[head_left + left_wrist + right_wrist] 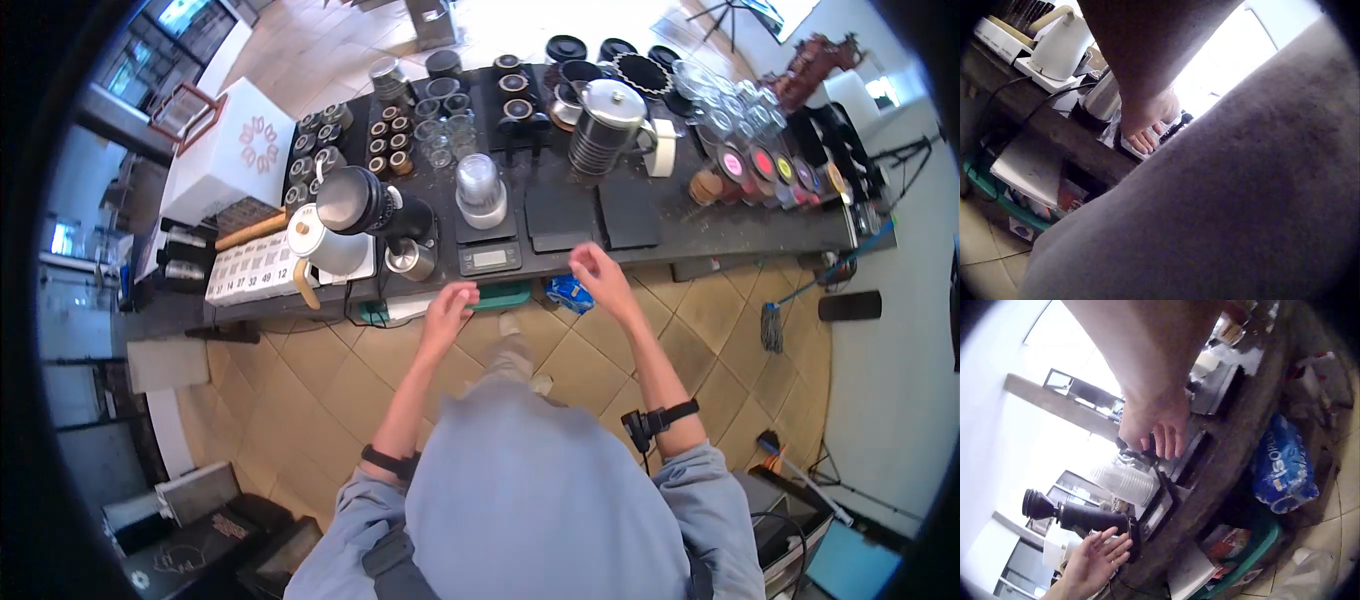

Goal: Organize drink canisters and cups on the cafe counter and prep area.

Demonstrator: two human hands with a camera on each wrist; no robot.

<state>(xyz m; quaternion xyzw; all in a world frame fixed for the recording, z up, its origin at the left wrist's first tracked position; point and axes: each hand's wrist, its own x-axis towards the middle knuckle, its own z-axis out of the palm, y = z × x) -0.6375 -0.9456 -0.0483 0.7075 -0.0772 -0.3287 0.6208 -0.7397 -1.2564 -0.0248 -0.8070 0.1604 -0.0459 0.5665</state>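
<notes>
Left grip (447, 303) and right grip (590, 268) hung apart, fingers relaxed, empty; scale (489, 258) lay between, just beyond on tabletop (700, 235).

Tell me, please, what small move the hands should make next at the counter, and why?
Probably bring both hands forward to the scale. The left hand and right hand hover empty at the counter's front edge, on either side of it, and the clear cup stands on the scale just beyond them.

Head view straight down, wrist views low, close, sharing counter (600, 255) edge
</notes>
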